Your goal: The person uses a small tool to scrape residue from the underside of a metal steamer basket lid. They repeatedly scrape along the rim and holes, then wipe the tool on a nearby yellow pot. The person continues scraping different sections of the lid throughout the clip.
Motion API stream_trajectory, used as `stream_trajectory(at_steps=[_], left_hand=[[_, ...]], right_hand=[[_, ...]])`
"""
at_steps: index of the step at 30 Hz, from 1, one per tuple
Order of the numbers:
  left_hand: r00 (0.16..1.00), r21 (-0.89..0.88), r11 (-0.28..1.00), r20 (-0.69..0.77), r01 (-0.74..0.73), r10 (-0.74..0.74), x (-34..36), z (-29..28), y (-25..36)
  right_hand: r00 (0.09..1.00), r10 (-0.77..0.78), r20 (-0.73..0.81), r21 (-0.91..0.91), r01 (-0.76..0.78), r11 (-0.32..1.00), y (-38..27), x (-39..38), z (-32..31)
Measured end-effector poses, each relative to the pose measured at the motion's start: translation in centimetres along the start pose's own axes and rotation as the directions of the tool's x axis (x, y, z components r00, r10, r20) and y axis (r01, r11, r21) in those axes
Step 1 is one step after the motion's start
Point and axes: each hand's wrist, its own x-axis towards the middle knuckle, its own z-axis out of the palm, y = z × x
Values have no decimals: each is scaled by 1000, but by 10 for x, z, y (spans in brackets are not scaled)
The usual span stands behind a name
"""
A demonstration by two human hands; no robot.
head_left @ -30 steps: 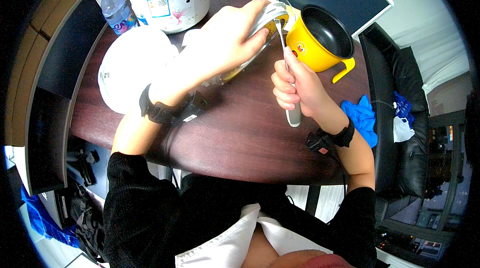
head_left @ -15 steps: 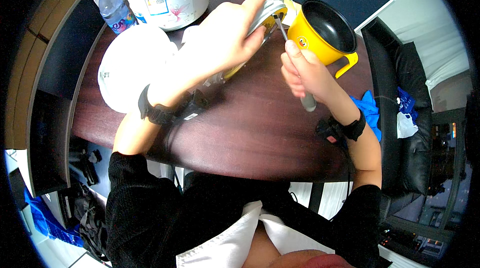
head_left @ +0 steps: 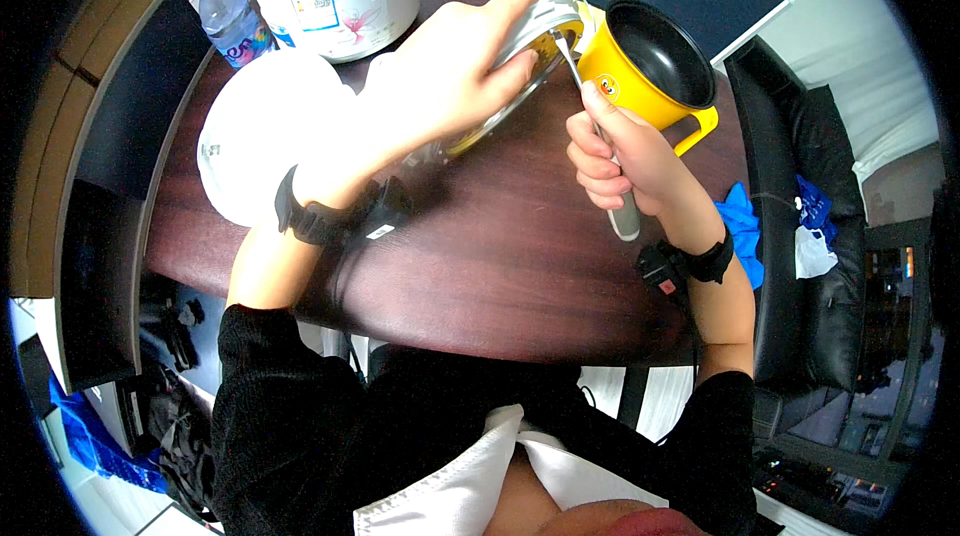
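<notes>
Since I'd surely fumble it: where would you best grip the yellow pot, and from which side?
Probably by its handle, coming from the right: it juts from the yellow pot's near right side, leaving a gap behind it, while the right hand crowds the front.

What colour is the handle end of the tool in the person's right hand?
The handle end below the right hand is grey; best seen in the head view.

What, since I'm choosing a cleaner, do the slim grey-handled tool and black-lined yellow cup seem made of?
Slim grey-handled tool: the thin shaft's silvery shine suggests metal; the smooth grip looks plastic.
Black-lined yellow cup: the glossy outside could be plastic or painted metal; the lining's sheen hints at coated metal.
</notes>
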Motion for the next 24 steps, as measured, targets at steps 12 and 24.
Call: stream_trajectory(at_steps=[12, 24], left_hand=[[998, 83, 996, -55, -29, 34, -5, 7, -2], [999, 25, 999, -9, 46, -45, -1, 4, 0]], right_hand=[[858, -475, -197, -787, 150, 599, 2, 9, -18], [999, 27, -41, -90, -30, 995, -7, -2, -2]])
